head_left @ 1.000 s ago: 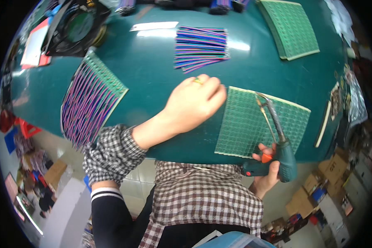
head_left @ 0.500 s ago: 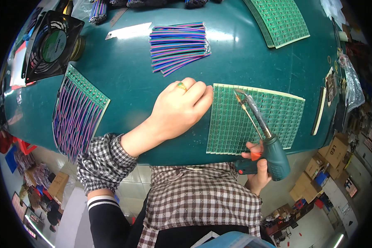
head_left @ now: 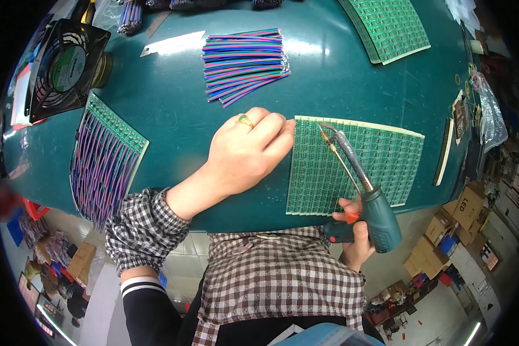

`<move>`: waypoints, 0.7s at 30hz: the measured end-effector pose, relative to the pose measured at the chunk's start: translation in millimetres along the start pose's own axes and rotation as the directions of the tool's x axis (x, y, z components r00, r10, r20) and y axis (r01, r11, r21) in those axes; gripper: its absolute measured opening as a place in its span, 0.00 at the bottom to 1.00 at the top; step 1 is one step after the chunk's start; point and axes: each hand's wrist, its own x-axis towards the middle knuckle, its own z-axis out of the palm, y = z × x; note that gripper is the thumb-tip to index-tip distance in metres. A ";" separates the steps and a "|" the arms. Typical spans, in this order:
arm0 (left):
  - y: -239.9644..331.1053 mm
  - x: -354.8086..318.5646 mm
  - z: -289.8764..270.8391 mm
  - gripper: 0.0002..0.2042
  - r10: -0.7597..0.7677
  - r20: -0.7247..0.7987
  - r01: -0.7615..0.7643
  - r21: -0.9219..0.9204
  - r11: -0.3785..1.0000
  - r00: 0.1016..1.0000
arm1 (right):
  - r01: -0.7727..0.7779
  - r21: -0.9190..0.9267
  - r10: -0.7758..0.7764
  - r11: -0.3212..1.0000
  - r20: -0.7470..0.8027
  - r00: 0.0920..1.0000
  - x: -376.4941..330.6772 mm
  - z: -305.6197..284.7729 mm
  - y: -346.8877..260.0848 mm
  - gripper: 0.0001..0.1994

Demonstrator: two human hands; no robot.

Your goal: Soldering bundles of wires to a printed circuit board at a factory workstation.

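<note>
Bare left hand (head_left: 243, 151) beside a gridded green circuit-board sheet (head_left: 395, 158), dark-green plastic soldering gun (head_left: 382, 222) over it
Left fingers curl closed, any hold hidden; the rectangular sheet lies on the smooth teal bench (head_left: 173, 115), longer left to right; the gun's metal barrel (head_left: 354, 162) points up-left toward the sheet's far left corner, the right hand (head_left: 357, 251) gripping its handle (head_left: 338, 232)

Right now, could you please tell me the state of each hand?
Left hand: curled closed beside the green circuit panel; whether it holds anything is hidden.
Right hand: closed, holding the green soldering gun.
</note>
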 end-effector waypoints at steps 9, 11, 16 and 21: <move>4.2 -1.3 -7.4 0.15 -0.080 0.183 0.082 -0.004 0.997 0.980 | -0.010 0.044 0.009 0.999 0.016 1.000 -0.8 2.4 -2.4 0.24; 4.7 -0.9 -7.6 0.15 -0.077 0.164 0.077 0.003 0.997 0.983 | -0.029 0.046 0.030 0.998 -0.004 1.000 -1.3 3.3 -2.5 0.23; 5.7 -0.3 -7.0 0.15 -0.077 0.161 0.075 0.015 0.997 0.984 | -0.013 0.054 0.011 0.998 0.047 0.999 -0.6 4.0 -3.3 0.22; 5.8 -1.6 -6.4 0.15 -0.087 0.193 0.085 0.018 0.996 0.977 | -0.018 0.059 0.015 0.998 0.057 0.998 -0.2 5.3 -6.2 0.21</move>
